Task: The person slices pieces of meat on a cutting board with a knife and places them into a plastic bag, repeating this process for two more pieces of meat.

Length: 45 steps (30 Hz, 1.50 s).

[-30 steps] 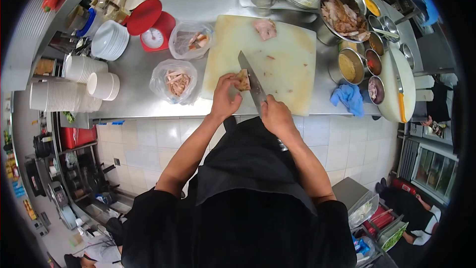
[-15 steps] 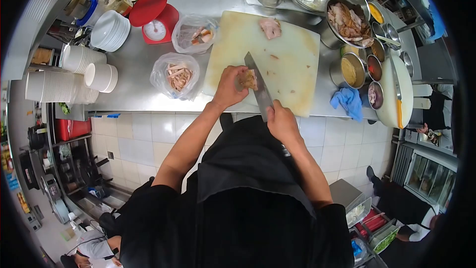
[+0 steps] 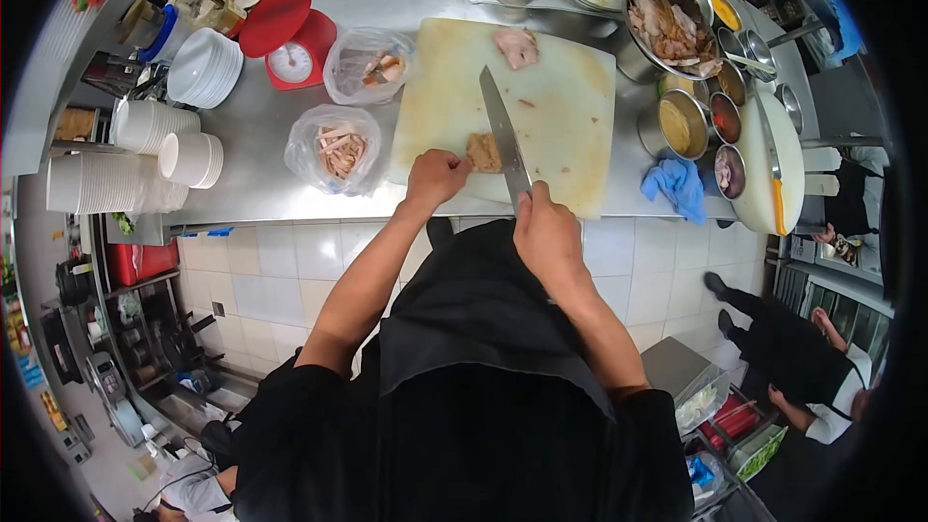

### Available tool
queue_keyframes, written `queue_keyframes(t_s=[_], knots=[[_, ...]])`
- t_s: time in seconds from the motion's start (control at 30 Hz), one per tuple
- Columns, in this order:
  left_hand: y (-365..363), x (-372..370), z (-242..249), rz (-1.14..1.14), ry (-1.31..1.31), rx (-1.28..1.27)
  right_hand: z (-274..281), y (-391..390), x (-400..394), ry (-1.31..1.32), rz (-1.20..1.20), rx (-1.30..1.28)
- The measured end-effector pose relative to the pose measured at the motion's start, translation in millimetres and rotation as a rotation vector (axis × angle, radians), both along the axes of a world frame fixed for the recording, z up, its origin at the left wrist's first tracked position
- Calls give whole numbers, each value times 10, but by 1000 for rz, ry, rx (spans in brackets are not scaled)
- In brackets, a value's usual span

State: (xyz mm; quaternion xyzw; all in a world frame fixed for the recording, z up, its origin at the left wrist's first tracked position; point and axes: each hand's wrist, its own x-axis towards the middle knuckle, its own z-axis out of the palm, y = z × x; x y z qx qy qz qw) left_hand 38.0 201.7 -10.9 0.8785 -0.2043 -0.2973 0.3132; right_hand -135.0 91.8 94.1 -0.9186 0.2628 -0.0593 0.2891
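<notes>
My right hand (image 3: pixel 551 237) is wrapped round the handle of a large kitchen knife (image 3: pixel 503 126), its blade angled away from me over the white cutting board (image 3: pixel 570 106). A browned piece of cooked meat (image 3: pixel 484 152) lies on the board just left of the blade. At the meat's left edge is my left hand (image 3: pixel 438 177), fingers curled and fingertips pinched against it. A paler piece of meat (image 3: pixel 516 47) rests near the board's far edge, and small scraps are scattered about the board.
Left of the board are a plastic bag of meat strips (image 3: pixel 338 150), another bag with meat pieces (image 3: pixel 372 68), a red scale (image 3: pixel 295 58) and stacked white bowls (image 3: pixel 190 159). To the right stand a pot of sliced meat (image 3: pixel 672 29), sauce containers and a blue cloth (image 3: pixel 675 188).
The browned meat has turned over and now lies flat on the board. My left hand has shifted left and slightly down to its edge. The knife stays close on the right.
</notes>
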Motion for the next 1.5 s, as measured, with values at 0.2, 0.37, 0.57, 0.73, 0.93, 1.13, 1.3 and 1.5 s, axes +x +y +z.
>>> queue_keyframes(t_s=[0.2,0.37,0.57,0.73,0.93,1.13,1.3,1.5], knots=[[40,-146,19,7,-16,-64,417,135,74,-59,-84,75],[67,-209,19,86,-67,-143,-501,134,48,111,48,-26],[-83,-261,33,20,-120,-199,-602,-72,57,102,56,76],[-9,-230,98,-12,-230,-151,-378,-245,40,307,-94,644],[273,-61,-134,-218,-445,-583,-491,74,163,148,126,183],[279,32,-180,-255,-529,-664,-212,79,111,229,146,111],[271,50,-301,-216,-541,-701,121,116,10,314,209,112],[277,64,-338,-200,-522,-744,160,61,91,393,284,97]])
